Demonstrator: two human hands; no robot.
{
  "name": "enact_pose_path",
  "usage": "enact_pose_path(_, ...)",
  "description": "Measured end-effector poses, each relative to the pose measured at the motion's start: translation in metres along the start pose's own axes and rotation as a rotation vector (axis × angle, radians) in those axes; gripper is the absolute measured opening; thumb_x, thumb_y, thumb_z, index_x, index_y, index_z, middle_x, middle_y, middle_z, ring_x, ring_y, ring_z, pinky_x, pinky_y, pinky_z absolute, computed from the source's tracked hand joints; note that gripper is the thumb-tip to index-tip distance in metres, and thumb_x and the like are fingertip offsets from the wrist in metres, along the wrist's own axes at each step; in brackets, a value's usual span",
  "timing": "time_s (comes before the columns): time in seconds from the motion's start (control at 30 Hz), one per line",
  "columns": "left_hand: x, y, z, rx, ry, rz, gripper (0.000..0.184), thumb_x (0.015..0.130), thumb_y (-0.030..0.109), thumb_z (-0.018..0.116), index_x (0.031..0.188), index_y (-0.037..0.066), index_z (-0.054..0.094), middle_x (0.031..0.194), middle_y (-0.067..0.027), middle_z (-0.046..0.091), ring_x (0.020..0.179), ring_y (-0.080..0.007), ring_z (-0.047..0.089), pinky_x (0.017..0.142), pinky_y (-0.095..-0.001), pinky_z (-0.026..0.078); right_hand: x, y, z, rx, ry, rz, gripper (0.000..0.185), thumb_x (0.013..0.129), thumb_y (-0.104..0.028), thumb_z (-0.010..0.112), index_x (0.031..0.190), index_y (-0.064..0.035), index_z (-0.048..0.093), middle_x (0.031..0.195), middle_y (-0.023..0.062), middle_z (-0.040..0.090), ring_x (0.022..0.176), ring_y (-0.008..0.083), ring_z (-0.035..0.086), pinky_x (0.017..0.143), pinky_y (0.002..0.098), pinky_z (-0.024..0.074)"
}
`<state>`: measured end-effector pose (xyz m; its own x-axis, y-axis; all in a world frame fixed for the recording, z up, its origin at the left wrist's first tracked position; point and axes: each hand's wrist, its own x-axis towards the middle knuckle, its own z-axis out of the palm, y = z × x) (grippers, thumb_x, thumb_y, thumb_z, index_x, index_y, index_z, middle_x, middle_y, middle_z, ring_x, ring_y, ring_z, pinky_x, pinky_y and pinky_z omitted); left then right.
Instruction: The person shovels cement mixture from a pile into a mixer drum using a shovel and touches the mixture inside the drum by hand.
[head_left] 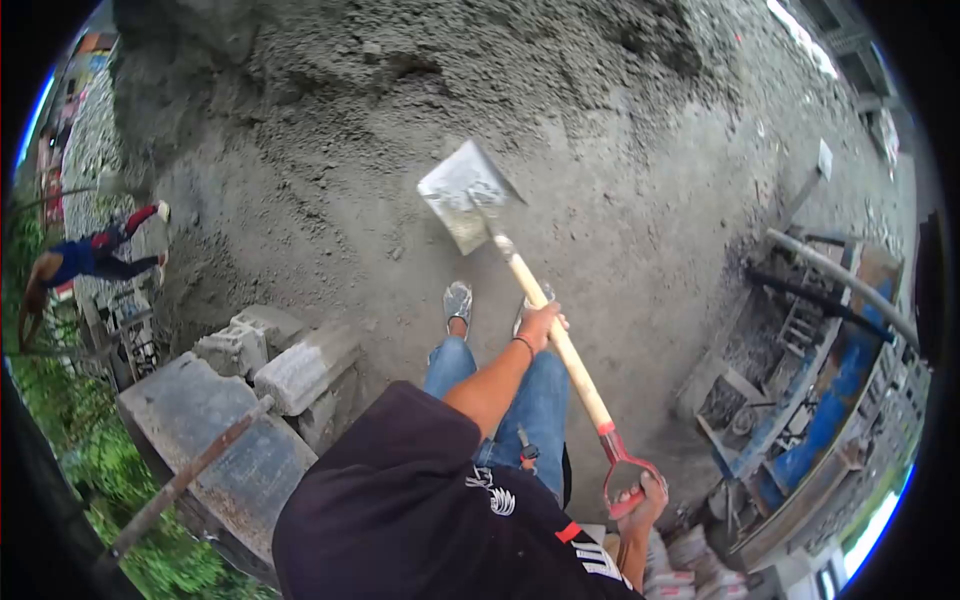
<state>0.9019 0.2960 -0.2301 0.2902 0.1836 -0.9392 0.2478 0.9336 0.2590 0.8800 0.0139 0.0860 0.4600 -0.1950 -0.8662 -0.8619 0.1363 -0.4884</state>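
Observation:
A square-bladed shovel (565, 350) with a pale wooden shaft and a red D-shaped handle runs diagonally in front of my body. My left hand (541, 325) is wrapped round the lower half of the shaft. At the top end, my right hand (645, 502) grips the red handle. The metal blade (462, 190), smeared with grey material, is out ahead of my feet over the grey ground; whether it touches the ground I cannot tell. Beyond it rises a heap of grey sand or gravel (520, 65).
Broken concrete blocks (305, 368) and a slab with a rusty bar (190, 470) lie at my left. Metal frames and blue boards (815, 430) stand on the right. Sacks (690, 565) sit behind my right hand. Another person (85, 260) is at far left.

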Motion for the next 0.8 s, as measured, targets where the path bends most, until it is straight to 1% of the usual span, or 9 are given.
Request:
enact_pose_path(0.1, 0.042, -0.063, 0.03, 0.25, 0.043, -0.167, 0.021, 0.084, 0.016, 0.062, 0.09, -0.002, 0.052, 0.066, -0.0129, 0.057, 0.056, -0.0259, 0.062, 0.049, -0.0421, 0.053, 0.012, 0.021, -0.014, 0.153, 0.138, 0.063, 0.007, 0.082, -0.011, 0.057, 0.081, -0.0071, 0.053, 0.057, 0.0024, 0.046, 0.042, 0.0153, 0.044, 0.039, 0.0301, 0.0419)
enact_pose_path(0.23, 0.107, -0.068, 0.025, 0.435, 0.104, -0.223, 0.022, 0.084, 0.018, 0.062, 0.089, 0.0, 0.052, 0.067, -0.0128, 0.057, 0.055, -0.0244, 0.062, 0.049, -0.0402, 0.053, 0.059, 0.029, 0.048, 0.203, 0.32, 0.101, 0.008, 0.085, -0.014, 0.059, 0.081, -0.0087, 0.054, 0.057, 0.0017, 0.046, 0.042, 0.0151, 0.044, 0.04, 0.0305, 0.0412)
enact_pose_path(0.3, 0.117, -0.036, 0.023, 0.322, 0.065, -0.086, 0.019, 0.085, 0.018, 0.063, 0.086, 0.003, 0.052, 0.066, -0.0103, 0.056, 0.052, -0.0218, 0.058, 0.047, -0.0367, 0.052, 0.092, 0.046, 0.071, 0.254, 0.255, 0.124, 0.011, 0.086, -0.016, 0.059, 0.08, -0.0101, 0.053, 0.058, 0.0012, 0.046, 0.044, 0.0144, 0.044, 0.04, 0.0289, 0.0394)
enact_pose_path(0.33, 0.116, -0.016, 0.023, 0.339, 0.073, -0.085, 0.019, 0.085, 0.018, 0.063, 0.086, 0.003, 0.052, 0.066, -0.0103, 0.056, 0.052, -0.0218, 0.058, 0.047, -0.0367, 0.052, 0.103, 0.05, 0.104, 0.235, 0.253, 0.116, 0.013, 0.087, -0.017, 0.059, 0.078, -0.0111, 0.052, 0.058, 0.0009, 0.046, 0.045, 0.014, 0.044, 0.041, 0.0279, 0.0385)
enact_pose_path(0.4, 0.113, 0.039, 0.032, 0.004, 0.06, -0.104, 0.016, 0.085, 0.017, 0.063, 0.084, 0.006, 0.051, 0.064, -0.0064, 0.053, 0.049, -0.0189, 0.054, 0.045, -0.0337, 0.05, 0.117, 0.045, 0.169, 0.29, 0.119, 0.106, 0.015, 0.088, -0.018, 0.059, 0.077, -0.0107, 0.051, 0.058, 0.0014, 0.046, 0.046, 0.0148, 0.045, 0.043, 0.0299, 0.0394)
enact_pose_path(0.5, 0.086, 0.105, 0.048, -0.058, -0.009, -0.067, 0.016, 0.085, 0.016, 0.063, 0.086, 0.007, 0.05, 0.062, -0.0042, 0.05, 0.049, -0.0181, 0.052, 0.043, -0.0335, 0.048, 0.125, 0.024, 0.253, 0.505, -0.045, 0.17, 0.017, 0.088, -0.02, 0.058, 0.076, -0.0104, 0.051, 0.058, 0.0022, 0.046, 0.046, 0.0159, 0.045, 0.044, 0.0331, 0.0408)
enact_pose_path(0.63, 0.064, 0.157, 0.074, 0.084, 0.013, -0.067, 0.012, 0.085, 0.014, 0.061, 0.084, 0.006, 0.051, 0.062, -0.0048, 0.052, 0.05, -0.0174, 0.053, 0.044, -0.0341, 0.049, 0.11, -0.006, 0.293, 0.531, -0.17, 0.12, 0.016, 0.088, -0.018, 0.055, 0.075, -0.0104, 0.05, 0.056, 0.0029, 0.047, 0.045, 0.0168, 0.045, 0.044, 0.0355, 0.0422)
enact_pose_path(0.7, 0.095, 0.204, 0.092, 0.093, -0.02, -0.021, 0.012, 0.085, 0.013, 0.06, 0.084, 0.006, 0.051, 0.062, -0.0049, 0.052, 0.049, -0.0176, 0.053, 0.044, -0.0344, 0.049, 0.123, -0.024, 0.331, 0.567, -0.271, 0.047, 0.014, 0.087, -0.013, 0.054, 0.075, -0.0077, 0.049, 0.058, 0.0032, 0.047, 0.046, 0.0156, 0.046, 0.045, 0.0327, 0.0433)
enact_pose_path(0.8, 0.177, 0.277, 0.118, 0.12, -0.045, 0.034, 0.012, 0.083, 0.013, 0.06, 0.083, 0.005, 0.052, 0.06, -0.0064, 0.052, 0.049, -0.0199, 0.053, 0.045, -0.037, 0.049, 0.171, -0.055, 0.435, 0.512, -0.243, -0.035, 0.009, 0.082, -0.008, 0.057, 0.079, -0.0053, 0.049, 0.059, 0.0037, 0.047, 0.044, 0.0134, 0.045, 0.042, 0.0303, 0.0424)
